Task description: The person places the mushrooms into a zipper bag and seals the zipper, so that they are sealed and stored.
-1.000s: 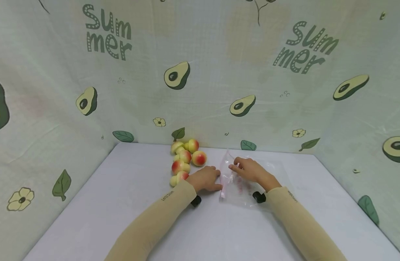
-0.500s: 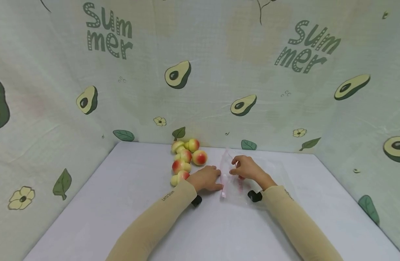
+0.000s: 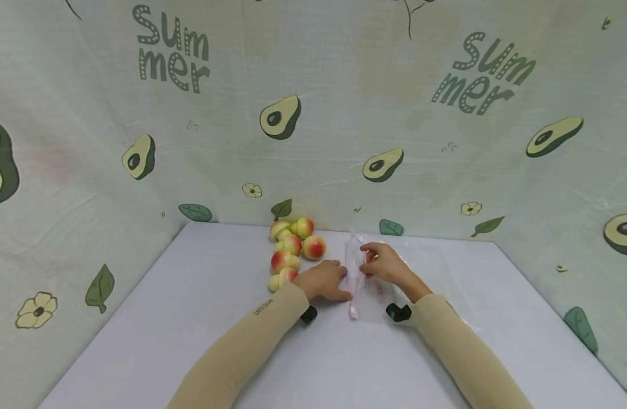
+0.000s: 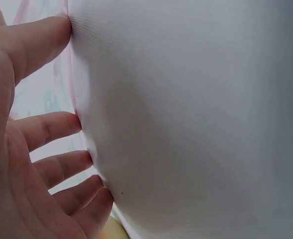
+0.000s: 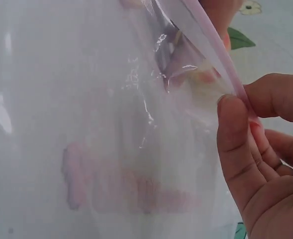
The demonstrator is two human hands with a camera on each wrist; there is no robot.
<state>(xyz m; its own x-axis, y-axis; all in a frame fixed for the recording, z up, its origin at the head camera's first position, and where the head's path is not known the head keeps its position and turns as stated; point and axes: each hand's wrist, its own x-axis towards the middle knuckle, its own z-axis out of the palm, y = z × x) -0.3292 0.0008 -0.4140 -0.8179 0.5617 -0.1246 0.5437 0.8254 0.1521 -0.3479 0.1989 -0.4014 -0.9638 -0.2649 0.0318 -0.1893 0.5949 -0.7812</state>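
Observation:
A clear plastic zip bag [image 3: 370, 309] with a pink zip strip [image 3: 352, 311] along its left edge lies on the table. My right hand [image 3: 387, 264] pinches the bag's pink edge between thumb and fingers. In the right wrist view, that edge [image 5: 221, 52] is lifted and the film [image 5: 96, 99] is creased, with a blurred pink print. Palm down, my left hand [image 3: 324, 280] rests at the bag's left edge. In the left wrist view, its spread fingers [image 4: 49, 128] touch the white surface beside the pink edge.
Several yellow-and-red mushroom-shaped pieces [image 3: 285, 261] stand in a cluster just left of and behind my left hand. One rounder piece [image 3: 314, 247] sits nearest the bag. A patterned cloth [image 3: 334, 159] hangs behind the white table [image 3: 191, 295] and at its sides.
My right hand has moved slightly left and now pinches the bag's edge, which is raised a little. The bag's film has shifted. My left hand stays about where it was.

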